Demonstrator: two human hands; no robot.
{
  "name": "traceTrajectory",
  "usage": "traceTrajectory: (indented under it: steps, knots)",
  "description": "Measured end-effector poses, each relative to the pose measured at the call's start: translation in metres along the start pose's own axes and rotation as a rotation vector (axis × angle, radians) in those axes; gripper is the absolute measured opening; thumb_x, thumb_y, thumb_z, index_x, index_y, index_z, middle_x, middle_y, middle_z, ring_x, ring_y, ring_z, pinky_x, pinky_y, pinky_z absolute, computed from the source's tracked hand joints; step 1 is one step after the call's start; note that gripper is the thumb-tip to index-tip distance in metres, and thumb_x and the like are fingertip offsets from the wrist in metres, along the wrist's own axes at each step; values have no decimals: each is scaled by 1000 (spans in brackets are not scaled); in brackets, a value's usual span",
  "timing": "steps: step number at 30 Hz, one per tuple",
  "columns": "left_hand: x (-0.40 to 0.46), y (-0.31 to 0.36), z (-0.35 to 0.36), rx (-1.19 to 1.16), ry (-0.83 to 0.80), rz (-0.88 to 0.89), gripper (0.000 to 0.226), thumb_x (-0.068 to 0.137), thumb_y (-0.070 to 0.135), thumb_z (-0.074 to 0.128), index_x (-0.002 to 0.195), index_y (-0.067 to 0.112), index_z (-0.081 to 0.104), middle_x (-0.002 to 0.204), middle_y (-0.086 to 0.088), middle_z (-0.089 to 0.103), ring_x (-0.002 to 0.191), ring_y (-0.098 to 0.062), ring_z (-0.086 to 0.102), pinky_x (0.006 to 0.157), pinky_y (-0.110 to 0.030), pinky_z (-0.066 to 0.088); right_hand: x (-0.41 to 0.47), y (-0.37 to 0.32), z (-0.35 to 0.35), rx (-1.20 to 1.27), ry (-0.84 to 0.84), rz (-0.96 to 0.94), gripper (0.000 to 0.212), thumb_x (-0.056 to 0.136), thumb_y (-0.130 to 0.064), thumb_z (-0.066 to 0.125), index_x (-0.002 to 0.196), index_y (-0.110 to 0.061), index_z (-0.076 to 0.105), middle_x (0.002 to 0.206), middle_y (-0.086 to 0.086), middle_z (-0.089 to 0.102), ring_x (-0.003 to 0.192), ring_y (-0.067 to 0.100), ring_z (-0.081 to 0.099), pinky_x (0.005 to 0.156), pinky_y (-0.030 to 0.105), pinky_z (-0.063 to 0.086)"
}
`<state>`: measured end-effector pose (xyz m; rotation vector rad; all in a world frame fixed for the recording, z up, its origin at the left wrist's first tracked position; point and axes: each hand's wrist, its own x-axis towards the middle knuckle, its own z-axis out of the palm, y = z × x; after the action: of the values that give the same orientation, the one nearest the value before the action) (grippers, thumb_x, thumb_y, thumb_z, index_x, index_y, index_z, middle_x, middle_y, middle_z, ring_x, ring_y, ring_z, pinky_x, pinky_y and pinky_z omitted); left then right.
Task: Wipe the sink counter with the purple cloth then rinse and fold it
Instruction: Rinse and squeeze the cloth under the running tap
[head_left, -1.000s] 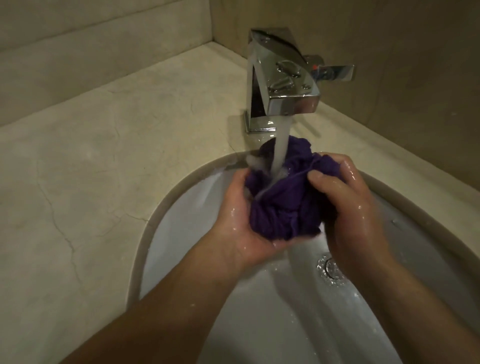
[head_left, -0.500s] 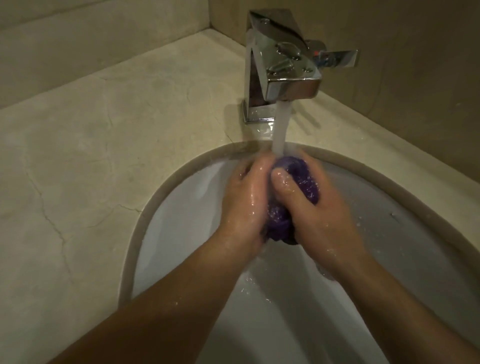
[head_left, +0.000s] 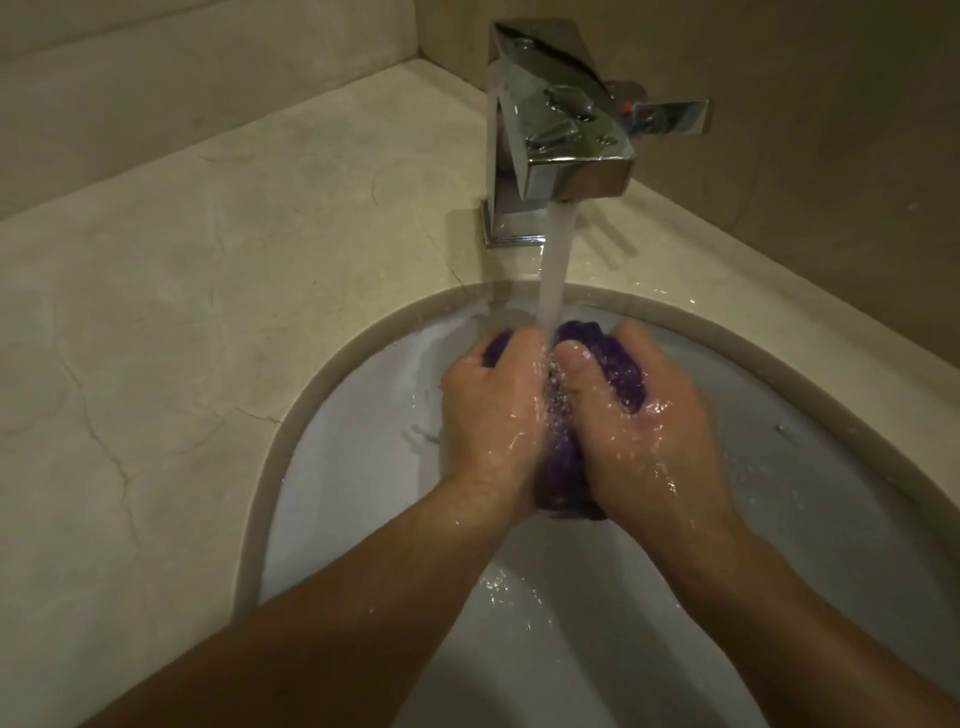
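Note:
The purple cloth (head_left: 615, 371) is bunched into a tight wet wad over the white sink bowl (head_left: 358, 441). My left hand (head_left: 493, 415) grips it from the left and my right hand (head_left: 644, 436) grips it from the right, thumbs side by side on top. Most of the cloth is hidden between my palms. Water from the chrome faucet (head_left: 556, 130) streams down onto the cloth and my thumbs.
The beige stone counter (head_left: 182, 312) surrounds the sink, with hairline cracks at the left. Tiled walls rise close behind and to the right of the faucet. The faucet's lever (head_left: 670, 117) points right. The sink drain is hidden under my right hand.
A second ago the cloth was a loose bundle held high under the spout. My hands have since pressed together and squeezed it into a compact wad, lower in the bowl.

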<state>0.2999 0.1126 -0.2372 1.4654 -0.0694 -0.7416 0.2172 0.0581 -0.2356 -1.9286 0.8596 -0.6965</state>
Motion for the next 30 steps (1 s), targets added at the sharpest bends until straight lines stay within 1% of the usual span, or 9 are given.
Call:
traceTrajectory:
  steps: [3,6,8,12,16,20,23,26,30]
  knots:
    - [0,2,-1,-31,-60,-44,21,81,42,66,93,28,75,97,-4,76,94,-28,73,86,-55,59,1,0,-1,67,-4,13,22,94,-50,58,85,-30,58,81,-15,69,67,5,68,55,20,54]
    - [1,12,-9,-212,-177,-224,67,78,78,55,117,26,73,113,-7,76,104,-33,72,89,-54,57,6,-6,-5,249,59,62,14,95,-48,58,87,-37,61,82,-16,71,71,7,71,56,32,58]
    - [8,18,-16,-336,-212,-335,75,85,81,41,117,21,74,109,-8,77,102,-31,73,89,-49,57,10,-8,-8,400,99,95,17,94,-51,57,86,-36,61,78,-18,69,74,3,69,58,22,53]
    - [11,20,-19,-243,-253,-511,52,84,64,55,110,23,77,106,-5,78,108,-32,68,100,-61,44,14,-5,-12,677,-5,166,12,88,-42,64,94,-34,70,93,-3,71,87,18,69,60,27,51]
    - [15,24,-22,-447,-339,-610,79,79,80,49,107,12,79,108,-21,75,103,-43,69,92,-61,48,17,-2,-15,650,-105,117,17,73,-27,72,90,-27,76,93,0,72,87,17,68,68,24,52]
    - [11,25,-21,-377,-411,-513,77,75,77,60,113,12,77,109,-16,76,101,-37,72,90,-54,55,14,-5,-9,606,-125,154,41,70,-58,67,88,-21,73,82,1,69,68,12,65,50,16,47]
    - [3,16,-13,-165,-334,-321,73,68,67,75,120,15,71,111,-10,76,102,-31,73,93,-54,56,10,-2,-3,513,-80,155,43,76,-62,67,96,-24,71,88,-5,72,78,10,70,62,23,53]
    - [0,10,-7,-68,-239,-122,62,66,60,81,113,22,72,106,-5,77,97,-24,75,87,-47,60,8,2,0,395,-92,160,41,87,-54,58,128,-45,59,109,-20,69,98,0,69,77,24,56]
    - [-2,10,-4,63,-188,43,40,73,56,74,87,19,78,85,-3,78,85,-21,76,88,-47,60,6,0,-1,242,-146,164,38,94,-61,39,103,-36,66,84,-9,73,76,8,72,61,28,55]
